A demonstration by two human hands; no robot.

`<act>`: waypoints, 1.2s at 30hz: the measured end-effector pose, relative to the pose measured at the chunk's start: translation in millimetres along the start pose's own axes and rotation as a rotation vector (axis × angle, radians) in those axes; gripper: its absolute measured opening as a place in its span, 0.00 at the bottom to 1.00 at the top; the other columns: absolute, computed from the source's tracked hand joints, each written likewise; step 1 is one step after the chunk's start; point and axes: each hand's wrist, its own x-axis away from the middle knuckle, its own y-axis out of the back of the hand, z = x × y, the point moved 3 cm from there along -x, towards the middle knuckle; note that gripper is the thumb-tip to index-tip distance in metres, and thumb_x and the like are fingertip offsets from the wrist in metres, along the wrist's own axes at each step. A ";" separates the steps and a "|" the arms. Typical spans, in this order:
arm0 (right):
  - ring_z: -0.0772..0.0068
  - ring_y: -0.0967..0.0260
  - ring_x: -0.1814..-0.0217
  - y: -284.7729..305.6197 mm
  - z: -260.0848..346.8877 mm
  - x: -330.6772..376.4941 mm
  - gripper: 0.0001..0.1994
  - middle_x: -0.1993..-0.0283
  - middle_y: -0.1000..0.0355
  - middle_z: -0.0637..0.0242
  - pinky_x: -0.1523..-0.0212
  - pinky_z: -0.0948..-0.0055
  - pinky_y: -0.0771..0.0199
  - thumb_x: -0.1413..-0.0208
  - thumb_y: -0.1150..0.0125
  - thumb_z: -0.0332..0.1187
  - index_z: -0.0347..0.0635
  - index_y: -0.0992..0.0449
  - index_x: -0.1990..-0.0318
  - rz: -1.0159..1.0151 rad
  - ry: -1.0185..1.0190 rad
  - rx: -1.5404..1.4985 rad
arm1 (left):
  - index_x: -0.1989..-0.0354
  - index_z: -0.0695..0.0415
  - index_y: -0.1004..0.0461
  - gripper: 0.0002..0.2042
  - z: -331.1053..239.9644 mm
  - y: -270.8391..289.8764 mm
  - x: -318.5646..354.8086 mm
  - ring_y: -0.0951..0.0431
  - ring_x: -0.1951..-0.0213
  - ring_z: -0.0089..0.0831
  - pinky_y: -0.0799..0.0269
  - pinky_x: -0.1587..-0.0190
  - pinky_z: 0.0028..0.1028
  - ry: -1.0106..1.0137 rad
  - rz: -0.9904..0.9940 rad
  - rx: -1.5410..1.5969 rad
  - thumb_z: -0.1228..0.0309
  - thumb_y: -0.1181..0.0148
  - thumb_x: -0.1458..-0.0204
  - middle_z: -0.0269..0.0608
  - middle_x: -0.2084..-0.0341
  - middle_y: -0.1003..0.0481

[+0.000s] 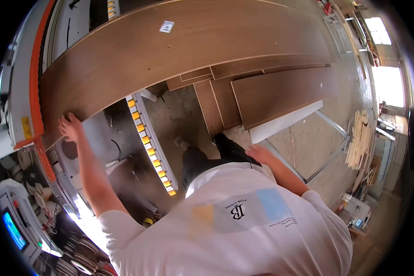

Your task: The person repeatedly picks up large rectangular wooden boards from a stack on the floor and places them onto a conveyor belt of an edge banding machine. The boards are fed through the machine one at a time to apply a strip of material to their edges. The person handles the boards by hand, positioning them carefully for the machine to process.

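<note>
A long brown wood-grain board (207,34) with a small white label lies across the machine, reaching from its left side far out to the right. My left hand (70,128) rests on the board's left end by the near edge, fingers spread over the surface, close to the orange-edged machine housing (36,87). Beside my right thigh hangs my right hand (260,154), apart from the boards and with nothing seen in it. Its fingers show only in part and look loosely apart.
A rail with yellow rollers (146,139) runs towards me. Several brown panels (280,94) lie stacked beyond my feet, above a metal frame (331,123). At lower left stand a control screen (14,230) and edging rolls (85,257). Wood strips (359,140) are piled at the right.
</note>
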 end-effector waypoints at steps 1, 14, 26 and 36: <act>0.67 0.26 0.46 -13.9 -18.6 8.5 0.28 0.48 0.23 0.61 0.48 0.67 0.27 0.39 0.45 0.56 0.43 0.27 0.43 0.042 -0.057 0.068 | 0.36 0.38 0.33 0.27 -16.0 -1.2 15.2 0.48 0.28 0.34 0.58 0.35 0.65 -0.042 0.024 0.015 0.43 0.53 0.40 0.24 0.32 0.38; 0.54 0.35 0.35 -53.1 -86.9 -11.2 0.47 0.35 0.35 0.46 0.36 0.62 0.36 0.47 0.39 0.63 0.33 0.42 0.31 0.209 -0.310 -0.748 | 0.51 0.60 0.24 0.12 -250.7 14.1 413.9 0.20 0.60 0.30 0.26 0.54 0.27 -0.458 1.240 0.782 0.71 0.43 0.41 0.39 0.61 0.20; 0.62 0.32 0.41 -103.0 -214.9 11.3 0.39 0.42 0.31 0.52 0.41 0.66 0.32 0.43 0.34 0.50 0.37 0.40 0.32 0.050 -0.465 -1.282 | 0.53 0.63 0.25 0.14 -283.9 -189.1 710.2 0.22 0.67 0.27 0.25 0.60 0.27 0.130 1.883 0.346 0.65 0.44 0.40 0.41 0.65 0.21; 0.67 0.31 0.41 -90.0 -230.2 35.4 0.32 0.43 0.28 0.57 0.41 0.68 0.32 0.42 0.34 0.49 0.40 0.33 0.36 0.021 -0.611 -1.369 | 0.48 0.66 0.27 0.27 -343.4 -285.5 810.7 0.21 0.56 0.42 0.26 0.52 0.40 0.338 1.681 0.375 0.54 0.36 0.45 0.49 0.56 0.23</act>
